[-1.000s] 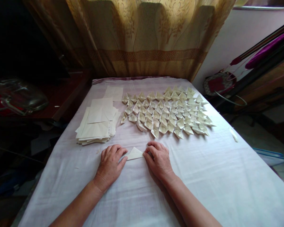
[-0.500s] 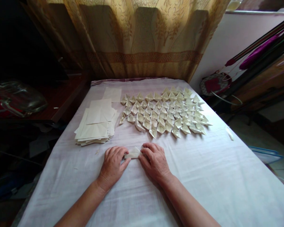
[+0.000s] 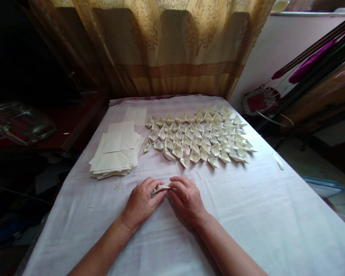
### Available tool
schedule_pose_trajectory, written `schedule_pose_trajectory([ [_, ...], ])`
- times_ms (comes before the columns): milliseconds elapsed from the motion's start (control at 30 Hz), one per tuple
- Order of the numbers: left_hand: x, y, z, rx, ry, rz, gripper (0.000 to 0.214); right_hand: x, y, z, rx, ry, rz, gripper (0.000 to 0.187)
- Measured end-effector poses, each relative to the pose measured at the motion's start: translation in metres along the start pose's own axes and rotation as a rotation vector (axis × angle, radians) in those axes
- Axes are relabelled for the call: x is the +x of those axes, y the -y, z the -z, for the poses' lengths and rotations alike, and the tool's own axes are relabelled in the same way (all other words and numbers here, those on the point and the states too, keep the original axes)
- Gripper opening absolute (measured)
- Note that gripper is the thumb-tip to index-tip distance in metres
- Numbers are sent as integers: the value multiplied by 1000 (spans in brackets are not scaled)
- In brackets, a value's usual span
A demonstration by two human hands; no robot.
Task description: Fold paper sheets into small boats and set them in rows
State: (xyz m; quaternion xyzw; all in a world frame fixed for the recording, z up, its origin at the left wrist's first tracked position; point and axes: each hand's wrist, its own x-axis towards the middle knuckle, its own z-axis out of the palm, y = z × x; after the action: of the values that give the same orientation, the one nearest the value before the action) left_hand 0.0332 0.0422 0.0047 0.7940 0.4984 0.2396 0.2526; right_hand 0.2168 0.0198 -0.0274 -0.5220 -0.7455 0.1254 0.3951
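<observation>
A small folded piece of cream paper (image 3: 166,188) shows as a thin edge between my two hands, near the middle of the table. My left hand (image 3: 146,197) pinches its left end between thumb and fingers. At the other end, my right hand (image 3: 186,197) grips the paper, with the fingertips bent over it. Most of the paper is hidden by the fingers. Beyond the hands, many folded paper boats (image 3: 195,142) stand close together in rows. To their left lies a stack of flat paper sheets (image 3: 112,157), its top sheets askew.
A white cloth (image 3: 241,214) covers the table. One loose sheet (image 3: 135,115) lies behind the stack, and a small white scrap (image 3: 278,161) is near the right edge. A patterned curtain (image 3: 172,50) hangs behind. A dark red desk (image 3: 77,122) borders the left side.
The folded paper has tipped up from lying with its face visible to showing mostly its edge. My left hand has shifted right, closer to my right hand.
</observation>
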Motion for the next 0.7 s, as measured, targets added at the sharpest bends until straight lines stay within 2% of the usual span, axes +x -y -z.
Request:
schedule_pose_trajectory([
  [100, 4, -7, 2, -24, 36, 51, 12, -1, 1, -3, 130, -61, -81, 19],
  [233, 2, -6, -4, -197, -24, 109, 17, -2, 1, -2, 279, -51, -292, 33],
  [367, -4, -3, -10, -377, -37, 190, 17, 0, 5, 2, 406, 8, -387, 13],
  [500, -3, -3, -5, -468, 52, 303, 27, 3, 8, 4, 476, 48, -367, 8],
  [700, 12, -4, 9, -515, 273, 302, 27, 0, 10, 4, 395, 40, -201, 20],
])
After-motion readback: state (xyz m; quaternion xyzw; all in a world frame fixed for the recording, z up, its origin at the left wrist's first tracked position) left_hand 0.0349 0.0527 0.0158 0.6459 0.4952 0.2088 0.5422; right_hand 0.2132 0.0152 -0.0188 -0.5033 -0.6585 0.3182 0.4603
